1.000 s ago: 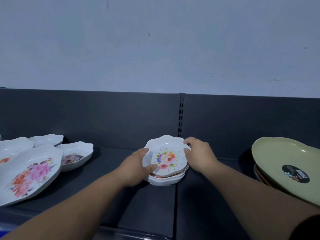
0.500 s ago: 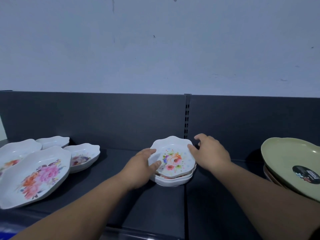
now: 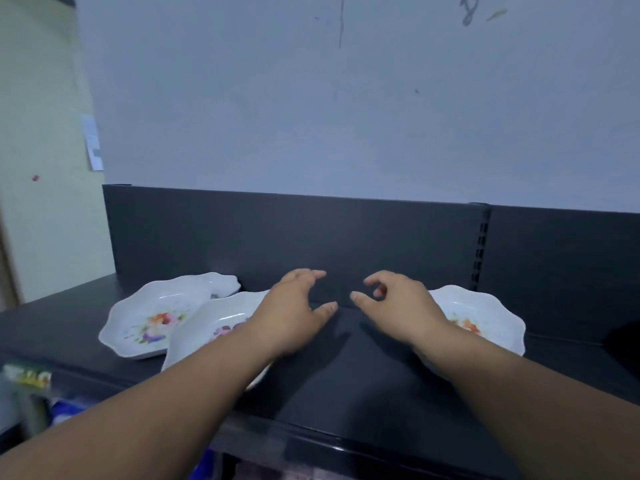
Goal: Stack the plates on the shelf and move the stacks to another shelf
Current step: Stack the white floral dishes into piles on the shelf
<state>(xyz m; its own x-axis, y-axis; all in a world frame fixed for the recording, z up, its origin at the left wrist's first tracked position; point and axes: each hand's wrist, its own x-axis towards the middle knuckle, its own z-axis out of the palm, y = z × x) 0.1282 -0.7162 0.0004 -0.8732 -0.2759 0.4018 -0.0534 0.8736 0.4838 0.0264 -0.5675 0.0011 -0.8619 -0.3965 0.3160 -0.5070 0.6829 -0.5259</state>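
Pale wall (image 3: 346,116) behind, dark shelf (image 3: 346,382) with dark back panel (image 3: 277,233). Both arms reach over the shelf. Left hand (image 3: 294,306) and right hand (image 3: 398,303) sit near each other above the bare middle of the shelf, fingers loosely spread and a bit curled, holding nothing. Three white floral plates on the left: far-left plate (image 3: 149,323), near plate (image 3: 211,323) partly under the left forearm and overlapping the far-left one, and small plate (image 3: 225,282) at the back by the panel. Right plate (image 3: 485,317) lies partly behind the right wrist; cannot tell if more are stacked under it. Cannot tell if either hand touches a plate.
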